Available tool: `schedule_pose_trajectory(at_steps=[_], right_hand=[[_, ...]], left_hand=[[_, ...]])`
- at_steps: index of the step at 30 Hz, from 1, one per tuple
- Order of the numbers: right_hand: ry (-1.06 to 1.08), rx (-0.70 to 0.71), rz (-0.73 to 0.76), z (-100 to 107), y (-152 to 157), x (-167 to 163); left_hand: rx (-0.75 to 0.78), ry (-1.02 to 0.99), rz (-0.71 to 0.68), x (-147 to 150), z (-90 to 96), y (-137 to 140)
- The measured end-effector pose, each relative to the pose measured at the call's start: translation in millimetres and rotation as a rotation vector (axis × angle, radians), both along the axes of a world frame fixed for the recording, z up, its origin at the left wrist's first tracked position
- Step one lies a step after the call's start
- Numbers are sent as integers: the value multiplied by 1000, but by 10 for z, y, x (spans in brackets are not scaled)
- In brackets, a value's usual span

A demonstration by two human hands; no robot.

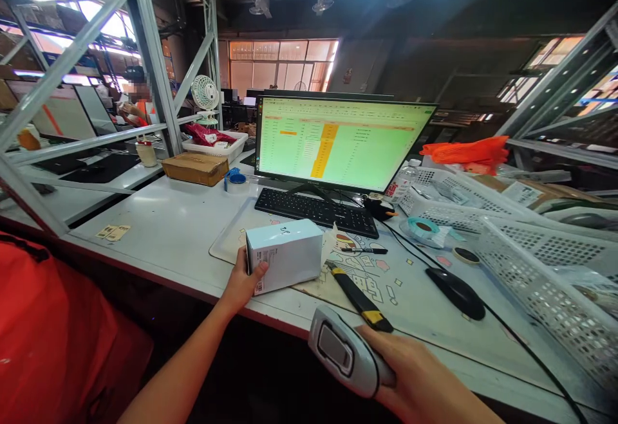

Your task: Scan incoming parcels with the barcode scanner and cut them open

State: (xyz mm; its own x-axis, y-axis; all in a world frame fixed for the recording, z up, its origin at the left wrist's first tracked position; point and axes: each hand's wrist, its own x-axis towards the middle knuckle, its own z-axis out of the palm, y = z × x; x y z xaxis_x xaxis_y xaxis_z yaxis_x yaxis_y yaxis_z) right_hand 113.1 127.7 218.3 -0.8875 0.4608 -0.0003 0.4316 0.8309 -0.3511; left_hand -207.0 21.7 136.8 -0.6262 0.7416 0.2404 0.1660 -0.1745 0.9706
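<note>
My left hand (244,284) grips the left end of a white box (290,258), thumb on its printed front face and the other fingers behind the end. The box stands at the table's front edge, partly on the desk mat. In my right hand (403,363) is a grey barcode scanner (340,350), held by its handle just in front of the table edge. A black and yellow utility knife (362,298) lies on the mat between the box and the scanner. Behind it rests a black pen (364,250).
Beyond the mat (425,308) stand a keyboard (316,210) and a lit monitor (333,144). A mouse (455,292), tape roll (422,226) and white baskets (545,295) are to the right. A cardboard box (196,168) sits back left. Another person (140,102) is far left.
</note>
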Motion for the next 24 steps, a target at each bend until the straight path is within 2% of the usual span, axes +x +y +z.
schedule_pose_trajectory(at_steps=[2, 7, 9, 12, 15, 17, 19, 21, 24], right_hand=[[12, 23, -81, -42, 197, 13], [-42, 255, -613, -270, 1040, -39], [-77, 294, -726, -370, 1262, -47], [-111, 301, -751, -362, 1336, -57], [-34, 379, -783, -109, 1305, -207], [40, 414, -733, 90, 1376, -450], [41, 369, -617, 208, 1547, -782], [-12, 291, -531, 219, 1760, -1133], [-61, 229, -501, 117, 2001, -1539]], left_hand=[[-12, 5, 4, -1, -3, -12], [-62, 27, 14, -25, -44, -58], [-73, 46, 25, -33, -66, -73], [-80, 58, 51, -36, -80, -88], [-69, 64, 73, -40, -78, -90], [-74, 59, 82, -51, -82, -83], [-80, 60, 87, -67, -94, -79], [-80, 79, 97, -80, -106, -82], [-65, 102, 98, -88, -112, -95]])
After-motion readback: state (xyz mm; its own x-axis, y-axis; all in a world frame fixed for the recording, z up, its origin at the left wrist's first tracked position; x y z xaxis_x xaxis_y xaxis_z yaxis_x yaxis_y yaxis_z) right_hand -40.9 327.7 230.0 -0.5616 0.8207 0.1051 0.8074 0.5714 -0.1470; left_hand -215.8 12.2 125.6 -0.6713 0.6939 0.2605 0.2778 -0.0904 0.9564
